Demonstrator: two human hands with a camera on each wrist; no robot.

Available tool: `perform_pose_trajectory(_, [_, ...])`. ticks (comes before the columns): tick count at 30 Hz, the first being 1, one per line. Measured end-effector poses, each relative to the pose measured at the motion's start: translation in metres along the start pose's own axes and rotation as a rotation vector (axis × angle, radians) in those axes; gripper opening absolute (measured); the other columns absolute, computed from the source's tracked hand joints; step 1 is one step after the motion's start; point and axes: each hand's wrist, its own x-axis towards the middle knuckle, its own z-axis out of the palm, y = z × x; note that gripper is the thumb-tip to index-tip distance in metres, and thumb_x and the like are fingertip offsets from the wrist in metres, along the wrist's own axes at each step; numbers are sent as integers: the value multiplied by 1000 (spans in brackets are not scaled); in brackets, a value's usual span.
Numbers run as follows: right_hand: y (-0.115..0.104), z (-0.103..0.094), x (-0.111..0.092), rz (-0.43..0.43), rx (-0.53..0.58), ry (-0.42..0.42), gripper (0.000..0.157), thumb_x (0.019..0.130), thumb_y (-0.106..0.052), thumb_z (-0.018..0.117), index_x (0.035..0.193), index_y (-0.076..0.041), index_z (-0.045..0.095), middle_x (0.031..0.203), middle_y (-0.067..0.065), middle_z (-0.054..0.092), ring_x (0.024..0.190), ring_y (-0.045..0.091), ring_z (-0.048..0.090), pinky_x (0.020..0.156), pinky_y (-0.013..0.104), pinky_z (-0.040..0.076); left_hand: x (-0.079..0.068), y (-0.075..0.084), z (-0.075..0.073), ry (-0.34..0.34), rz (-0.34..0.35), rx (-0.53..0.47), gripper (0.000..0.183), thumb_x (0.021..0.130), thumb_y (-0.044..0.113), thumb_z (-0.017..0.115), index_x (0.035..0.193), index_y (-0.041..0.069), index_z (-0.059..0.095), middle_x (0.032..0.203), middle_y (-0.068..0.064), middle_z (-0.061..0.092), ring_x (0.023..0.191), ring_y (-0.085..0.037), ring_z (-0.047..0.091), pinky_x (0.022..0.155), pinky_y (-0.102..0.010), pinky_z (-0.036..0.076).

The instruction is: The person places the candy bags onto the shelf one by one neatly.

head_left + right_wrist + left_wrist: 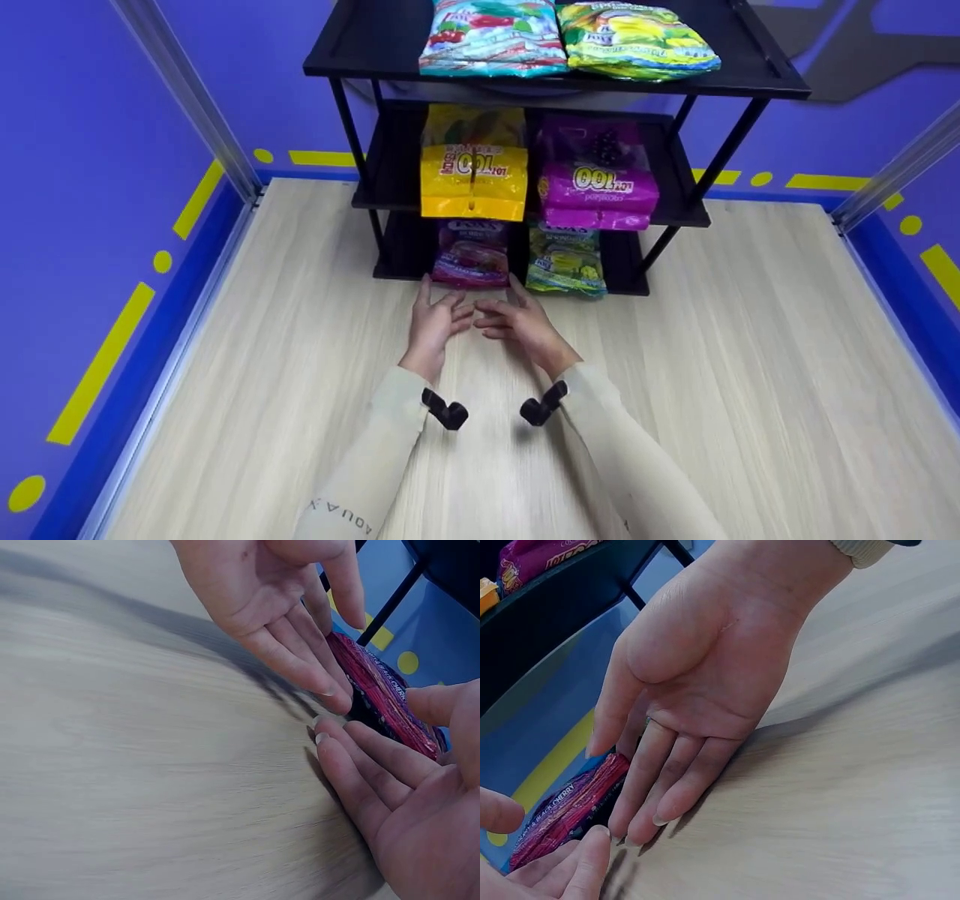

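A dark red and purple candy bag (472, 255) lies on the bottom level of the black shelf rack (390, 180), its front edge toward me. My left hand (435, 322) is at the bag's left front corner, fingers extended and palm turned inward. Facing it at the right front corner is my right hand (525, 322), its fingers also extended. In the left wrist view the bag (574, 810) shows beyond the fingers of both hands. The right wrist view shows the bag (386, 694) edge-on past the fingertips. Whether the fingers touch it I cannot tell.
A green candy bag (566, 259) lies to the right on the same level. Above are a yellow bag (474, 169) and a purple bag (596, 176). On top lie a teal-and-red bag (493, 37) and a yellow-green bag (637, 39). Blue walls (75, 112) flank the wooden tabletop (750, 360).
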Motion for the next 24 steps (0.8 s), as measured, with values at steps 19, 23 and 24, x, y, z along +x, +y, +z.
perform_pose_trajectory(19, [19, -4, 0, -31, 32, 85, 75, 102, -13, 45, 156, -21, -6, 129, 23, 62, 99, 32, 71, 84, 41, 60, -3, -5, -1, 4, 33, 44, 77, 99, 16, 51, 157, 23, 0, 140, -20, 53, 115, -34, 63, 94, -42, 55])
perform_pose_trajectory(23, [17, -6, -7, -45, 74, 85, 74, 101, -13, 46, 157, -22, -3, 130, 25, 59, 103, 36, 69, 85, 45, 59, -9, -3, -2, 1, 66, 92, 73, 101, 14, 48, 157, 23, 3, 142, -21, 50, 113, -34, 62, 90, -40, 55])
perform_pose_trajectory(24, [16, -7, -9, -52, 77, 87, 73, 101, -13, 47, 157, -20, 1, 130, 26, 59, 105, 37, 67, 86, 45, 59, -11, -2, -1, 3, 73, 100, 72, 100, 13, 48, 157, 24, 5, 142, -21, 50, 110, -33, 63, 87, -38, 55])
